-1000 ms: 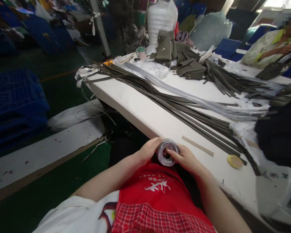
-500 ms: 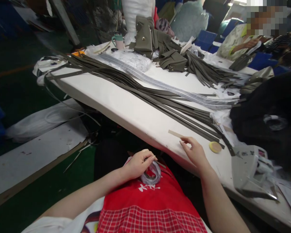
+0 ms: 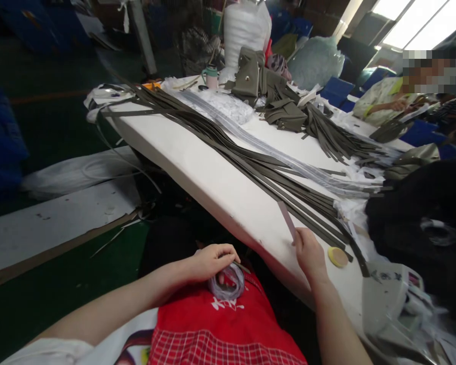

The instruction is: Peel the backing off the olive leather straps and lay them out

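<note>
Over my lap, against a red apron (image 3: 258, 309), my left hand (image 3: 216, 261) is closed round a ring-shaped coil (image 3: 227, 295) of greyish, see-through material. A dark strip end shows beside these fingers; whether they grip it too is hard to see. My right hand (image 3: 307, 253) pinches the lower end of a short flat strip (image 3: 287, 220), greyish brown, which tilts up over the table edge. Just right of that hand lies a small round yellow-rimmed disc (image 3: 338, 257). Long dark olive straps (image 3: 247, 157) run along the white table (image 3: 197, 167) beyond both hands.
Olive bags (image 3: 251, 76) and a pink-green mug (image 3: 210, 77) stand at the back of the table. A grey-white plastic holder (image 3: 387, 299) is at the right, near black material (image 3: 421, 218). Another person (image 3: 380, 104) sits at the far right.
My right hand has lifted the strip from near the table surface and tilted it upright, with its darker face now showing. My left hand still holds the coil. The view has shifted slightly.
</note>
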Tool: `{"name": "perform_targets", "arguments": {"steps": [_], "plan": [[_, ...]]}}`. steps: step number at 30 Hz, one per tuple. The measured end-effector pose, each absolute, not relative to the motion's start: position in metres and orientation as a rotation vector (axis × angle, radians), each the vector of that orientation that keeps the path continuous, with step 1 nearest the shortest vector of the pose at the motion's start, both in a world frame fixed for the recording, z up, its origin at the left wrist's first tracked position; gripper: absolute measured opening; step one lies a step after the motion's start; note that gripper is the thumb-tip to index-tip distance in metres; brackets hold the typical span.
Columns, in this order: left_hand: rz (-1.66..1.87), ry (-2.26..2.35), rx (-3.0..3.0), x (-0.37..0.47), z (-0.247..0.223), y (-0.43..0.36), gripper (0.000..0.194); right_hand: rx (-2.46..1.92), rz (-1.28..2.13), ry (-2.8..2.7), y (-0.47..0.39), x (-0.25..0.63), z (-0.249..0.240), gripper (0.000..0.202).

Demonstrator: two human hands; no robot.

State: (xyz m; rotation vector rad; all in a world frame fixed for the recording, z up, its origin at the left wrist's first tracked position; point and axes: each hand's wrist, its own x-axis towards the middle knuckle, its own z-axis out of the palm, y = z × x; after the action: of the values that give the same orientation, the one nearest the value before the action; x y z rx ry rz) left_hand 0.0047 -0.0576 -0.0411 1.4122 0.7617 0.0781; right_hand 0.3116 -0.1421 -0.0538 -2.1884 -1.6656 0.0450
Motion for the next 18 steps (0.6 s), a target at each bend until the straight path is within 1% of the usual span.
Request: {"name": "perform_targets", "arguments": {"steps": [3, 5, 7, 9, 11, 13, 18], "plan": [[0.106, 0.780, 1.315, 0.003, -0.043, -0.059, 0.044, -1.992, 0.434, -1.600, -0.153, 0.279, -0.015, 0.027], [0.111, 0.795, 1.257, 0.003, -0.045, -0.059, 0.045, -1.883, 0.736, -1.743, -0.161, 0.259, 0.011, 0.028], [0.131, 0.822, 1.228, 0.004, -0.047, -0.058, 0.043, -1.803, 1.033, -1.940, -0.165, 0.246, 0.031, 0.031], [0.135, 0.845, 1.225, 0.005, -0.048, -0.058, 0.040, -1.784, 1.196, -2.113, -0.167, 0.240, 0.043, 0.032], [0.107, 0.849, 1.219, 0.006, -0.047, -0.058, 0.041, -1.824, 1.171, -2.248, -0.167, 0.237, 0.049, 0.031], [0.077, 0.845, 1.216, 0.006, -0.045, -0.059, 0.043, -1.867, 1.057, -2.348, -0.167, 0.235, 0.054, 0.028], [0.072, 0.862, 1.269, 0.007, -0.039, -0.060, 0.040, -1.928, 0.819, -2.514, -0.164, 0.226, 0.068, 0.026]]}}
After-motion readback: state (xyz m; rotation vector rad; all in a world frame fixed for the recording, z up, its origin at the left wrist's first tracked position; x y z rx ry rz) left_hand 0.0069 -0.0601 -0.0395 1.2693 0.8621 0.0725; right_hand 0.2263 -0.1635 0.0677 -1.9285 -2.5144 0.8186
